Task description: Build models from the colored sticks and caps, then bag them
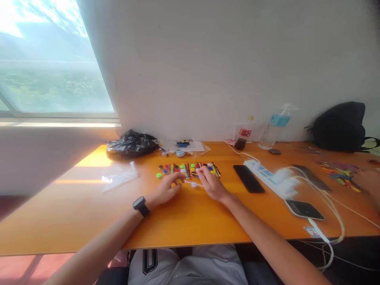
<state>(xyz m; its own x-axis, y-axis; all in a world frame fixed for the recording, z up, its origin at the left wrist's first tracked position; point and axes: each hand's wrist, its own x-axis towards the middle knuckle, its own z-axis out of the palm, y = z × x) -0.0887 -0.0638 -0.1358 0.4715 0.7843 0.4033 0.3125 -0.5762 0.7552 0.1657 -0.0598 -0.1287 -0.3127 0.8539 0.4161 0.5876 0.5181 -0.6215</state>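
My left hand (170, 187), with a black watch (141, 206) on its wrist, curls its fingers at the left end of a thin white strip (189, 182). My right hand (211, 184) is closed in a pinch where the strip's other end runs under it; its fingertips are partly hidden. A small round white piece (194, 185) sits along the strip between the hands. Yellow round pieces (178, 181) show by my left fingers. Just beyond both hands, small coloured round pieces (159, 175) and thin coloured strips (187, 171) lie in groups on the wooden table (190, 221).
A black plastic bag (130, 143) and a clear bag (121, 177) lie left. Behind are packed small parts (185, 146). To the right are a black phone (248, 179), a power strip (267, 176) with cables, another phone (305, 209), bottles, a backpack (340, 126) and another person's hand (369, 182).
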